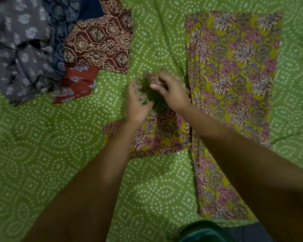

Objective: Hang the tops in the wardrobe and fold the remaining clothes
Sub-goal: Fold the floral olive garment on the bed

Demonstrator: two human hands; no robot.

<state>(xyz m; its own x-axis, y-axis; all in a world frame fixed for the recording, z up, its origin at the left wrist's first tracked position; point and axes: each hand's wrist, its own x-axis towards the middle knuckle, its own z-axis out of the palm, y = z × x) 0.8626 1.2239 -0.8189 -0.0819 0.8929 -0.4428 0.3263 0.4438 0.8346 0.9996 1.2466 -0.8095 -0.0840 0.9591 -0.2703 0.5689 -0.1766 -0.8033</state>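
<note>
A yellow garment with purple and white flowers (234, 70) lies flat on the right of the bed, and one sleeve of it (157, 135) reaches left under my arms. Both hands meet at the bunched, blurred end of that sleeve (154, 95). My right hand (171, 91) grips the bunch from the right with curled fingers. My left hand (136, 103) has its fingers curled at the bunch's left side; blur hides whether it holds the cloth. A maroon patterned top (101, 39), a grey printed garment (19, 49) and a red floral piece (77, 82) lie heaped at the upper left.
A green bedsheet with white dotted rings (59, 154) covers the whole surface. A dark blue cloth (89, 7) shows at the top of the heap. The edge of my dark teal clothing (208, 231) is at the bottom.
</note>
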